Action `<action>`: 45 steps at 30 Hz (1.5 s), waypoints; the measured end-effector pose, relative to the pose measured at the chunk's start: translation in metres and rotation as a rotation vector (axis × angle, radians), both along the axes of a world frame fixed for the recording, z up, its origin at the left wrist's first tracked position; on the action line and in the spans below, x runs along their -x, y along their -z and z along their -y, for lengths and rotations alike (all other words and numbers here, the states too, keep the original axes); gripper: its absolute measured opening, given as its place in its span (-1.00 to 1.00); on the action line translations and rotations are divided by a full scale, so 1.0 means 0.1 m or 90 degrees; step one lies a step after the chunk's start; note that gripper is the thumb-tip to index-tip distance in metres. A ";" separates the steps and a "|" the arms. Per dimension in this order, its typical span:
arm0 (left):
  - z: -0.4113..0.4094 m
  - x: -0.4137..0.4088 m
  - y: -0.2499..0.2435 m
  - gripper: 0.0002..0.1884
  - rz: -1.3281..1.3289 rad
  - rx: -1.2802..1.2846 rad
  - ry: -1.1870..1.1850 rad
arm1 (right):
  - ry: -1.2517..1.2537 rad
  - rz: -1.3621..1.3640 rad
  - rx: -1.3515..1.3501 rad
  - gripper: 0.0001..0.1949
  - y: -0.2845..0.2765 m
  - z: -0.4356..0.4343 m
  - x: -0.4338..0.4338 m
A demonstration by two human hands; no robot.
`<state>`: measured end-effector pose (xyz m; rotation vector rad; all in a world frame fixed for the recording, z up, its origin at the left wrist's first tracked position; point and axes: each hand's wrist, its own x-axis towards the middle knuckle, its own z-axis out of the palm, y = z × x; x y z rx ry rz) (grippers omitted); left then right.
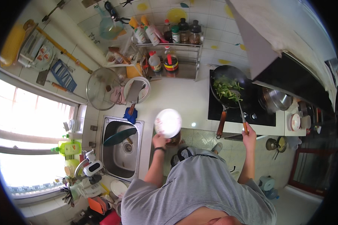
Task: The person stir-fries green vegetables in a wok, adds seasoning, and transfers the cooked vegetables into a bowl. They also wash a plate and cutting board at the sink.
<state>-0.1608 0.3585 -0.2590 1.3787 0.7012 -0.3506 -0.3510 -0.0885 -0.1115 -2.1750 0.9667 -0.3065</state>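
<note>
My right hand grips the wooden handle of a metal spatula, whose blade lies among chopped green vegetables in a black wok. The wok stands on the black stove with its wooden handle pointing towards me. My left hand holds the near rim of a white plate with a floral pattern, over the counter's front edge. A cleaver rests across a white bowl to the left of the plate.
At the left is a steel sink with a dark green item in it. A metal rack of bottles and jars stands along the back wall. The range hood overhangs the stove, and a steel pot sits right of the wok.
</note>
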 end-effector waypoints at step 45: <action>3.33 0.45 -0.76 -0.85 -0.112 0.264 0.546 | -0.165 -0.076 -0.570 -0.63 -0.14 2.50 -0.60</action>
